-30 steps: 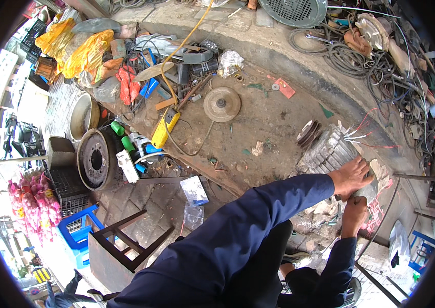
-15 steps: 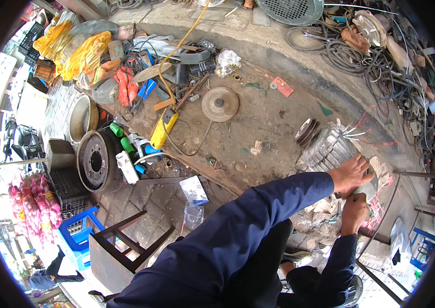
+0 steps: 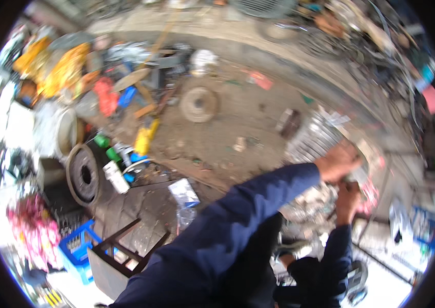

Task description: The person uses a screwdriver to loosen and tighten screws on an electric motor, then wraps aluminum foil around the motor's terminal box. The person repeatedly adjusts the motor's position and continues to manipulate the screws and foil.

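Toward the right, the finned metal casing (image 3: 314, 138) lies with my left hand (image 3: 339, 160) at its end, probably steadying it; my right hand (image 3: 348, 199) curls just beside. Through blur, I cannot tell either grip.

2 navy sleeves (image 3: 228, 220) (left creased), dark trousers (image 3: 251, 256), left hand (image 3: 339, 160), right hand (image 3: 347, 201) bare.

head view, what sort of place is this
Probably a small repair workshop, perhaps for motors: a ribbed metal housing like a motor's, dark cables heaped at upper right, and a round metal wheel rim at left.
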### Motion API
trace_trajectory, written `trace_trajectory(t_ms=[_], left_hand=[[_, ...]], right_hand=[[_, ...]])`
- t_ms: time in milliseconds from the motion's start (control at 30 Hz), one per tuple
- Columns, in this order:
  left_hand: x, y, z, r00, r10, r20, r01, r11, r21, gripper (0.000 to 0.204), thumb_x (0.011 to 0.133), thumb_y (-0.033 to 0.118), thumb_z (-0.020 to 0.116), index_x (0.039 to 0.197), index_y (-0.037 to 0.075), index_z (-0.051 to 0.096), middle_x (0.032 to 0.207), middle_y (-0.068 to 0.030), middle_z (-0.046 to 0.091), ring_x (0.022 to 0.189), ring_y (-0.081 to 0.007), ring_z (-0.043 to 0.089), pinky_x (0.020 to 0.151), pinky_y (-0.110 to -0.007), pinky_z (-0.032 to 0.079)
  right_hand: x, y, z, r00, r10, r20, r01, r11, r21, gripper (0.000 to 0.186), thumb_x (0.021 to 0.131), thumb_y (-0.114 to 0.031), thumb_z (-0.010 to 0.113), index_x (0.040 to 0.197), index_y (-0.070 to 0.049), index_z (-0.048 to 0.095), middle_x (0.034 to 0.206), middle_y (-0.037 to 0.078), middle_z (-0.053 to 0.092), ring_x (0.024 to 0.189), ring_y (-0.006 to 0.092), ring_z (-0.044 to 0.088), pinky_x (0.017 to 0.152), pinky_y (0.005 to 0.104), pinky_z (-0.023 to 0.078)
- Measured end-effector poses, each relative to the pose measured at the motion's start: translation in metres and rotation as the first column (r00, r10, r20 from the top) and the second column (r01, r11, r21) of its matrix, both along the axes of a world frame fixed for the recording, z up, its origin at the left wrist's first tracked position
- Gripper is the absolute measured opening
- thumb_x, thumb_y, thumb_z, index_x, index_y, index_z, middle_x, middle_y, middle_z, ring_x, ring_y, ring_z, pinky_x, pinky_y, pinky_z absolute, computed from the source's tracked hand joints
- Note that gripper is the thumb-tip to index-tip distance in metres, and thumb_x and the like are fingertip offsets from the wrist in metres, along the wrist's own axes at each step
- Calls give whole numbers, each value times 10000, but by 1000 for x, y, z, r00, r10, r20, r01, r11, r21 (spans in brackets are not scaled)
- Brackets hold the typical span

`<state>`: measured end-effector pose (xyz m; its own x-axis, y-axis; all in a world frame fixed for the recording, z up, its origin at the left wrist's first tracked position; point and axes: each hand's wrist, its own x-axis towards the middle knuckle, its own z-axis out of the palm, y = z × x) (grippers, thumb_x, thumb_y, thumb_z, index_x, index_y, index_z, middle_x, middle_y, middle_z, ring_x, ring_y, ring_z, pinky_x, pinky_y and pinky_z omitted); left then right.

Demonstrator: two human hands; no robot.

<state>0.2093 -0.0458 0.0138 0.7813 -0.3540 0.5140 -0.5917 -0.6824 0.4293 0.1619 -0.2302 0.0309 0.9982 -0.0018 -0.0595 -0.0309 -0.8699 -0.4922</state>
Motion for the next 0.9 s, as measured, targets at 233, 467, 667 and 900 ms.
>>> trace_trajectory(t_ms=[233, 467, 667, 900], left_hand=[[0, 1, 18, 959, -32, -283, 120, 947, 298, 1231, 672, 481, 951, 1658, 83, 329, 1646, -321, 373, 1512, -448, 412, 1277, -586, 300], [-11, 1, 30, 962, 19, -273, 80, 934, 349, 1331, 610, 539, 981, 1681, 173, 280, 1691, -250, 338, 1532, -421, 390, 1299, -558, 267], [-12, -3, 26, 969, 42, -242, 44, 939, 341, 1287, 608, 492, 977, 1666, 197, 306, 1668, -197, 381, 1507, -393, 407, 1280, -525, 295], [3, -4, 34, 953, 70, -294, 49, 924, 379, 1284, 595, 453, 973, 1664, 198, 310, 1647, -206, 406, 1487, -403, 424, 1262, -530, 311]], right_hand=[[-28, -87, -19, 953, -304, -18, 304, 947, 100, 277, 902, -262, 692, 945, 4, 758, 786, 146, 775, 735, 284, 761, 731, 418, 589], [-18, -169, -108, 696, -646, -313, 715, 662, 224, 260, 823, -222, 741, 908, 19, 794, 747, 121, 758, 665, 220, 743, 648, 364, 584], [-1, -172, -144, 776, -597, -205, 606, 795, -21, 310, 819, -262, 682, 970, -21, 805, 877, 236, 776, 882, 399, 775, 852, 459, 602], [19, -147, -145, 801, -557, -219, 563, 826, -39, 341, 862, -271, 635, 1073, -55, 793, 1086, 302, 748, 1073, 487, 719, 963, 528, 570]])
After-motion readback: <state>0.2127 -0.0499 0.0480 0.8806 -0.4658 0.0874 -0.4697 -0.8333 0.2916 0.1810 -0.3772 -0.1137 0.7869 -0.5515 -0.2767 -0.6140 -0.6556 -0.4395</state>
